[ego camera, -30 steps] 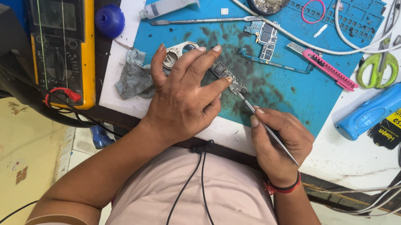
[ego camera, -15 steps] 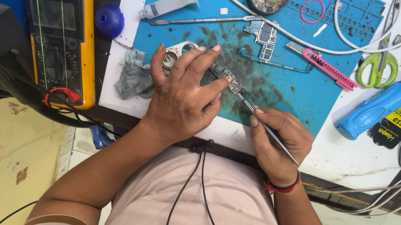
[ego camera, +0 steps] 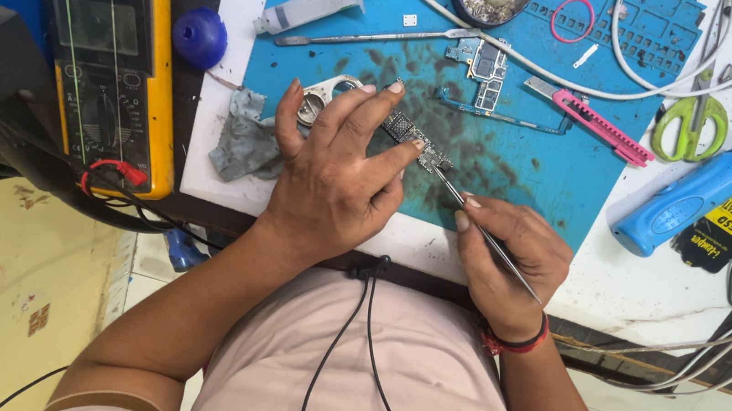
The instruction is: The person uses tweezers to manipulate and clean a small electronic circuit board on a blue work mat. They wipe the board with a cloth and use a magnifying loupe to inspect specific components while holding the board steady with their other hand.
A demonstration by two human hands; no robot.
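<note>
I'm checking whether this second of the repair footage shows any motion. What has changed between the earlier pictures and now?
Nothing visibly changed. The left hand still pins the small circuit board to the blue mat, and the right hand still holds the tweezers with their tip at the board's end. The tools around them lie where they were.

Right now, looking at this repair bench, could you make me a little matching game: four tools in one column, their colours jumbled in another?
Things:
1. multimeter
2. scissors
3. utility knife
4. work mat

Colours:
A. pink
B. blue
C. yellow
D. green handles

Pairs: 1-C, 2-D, 3-A, 4-B
</note>
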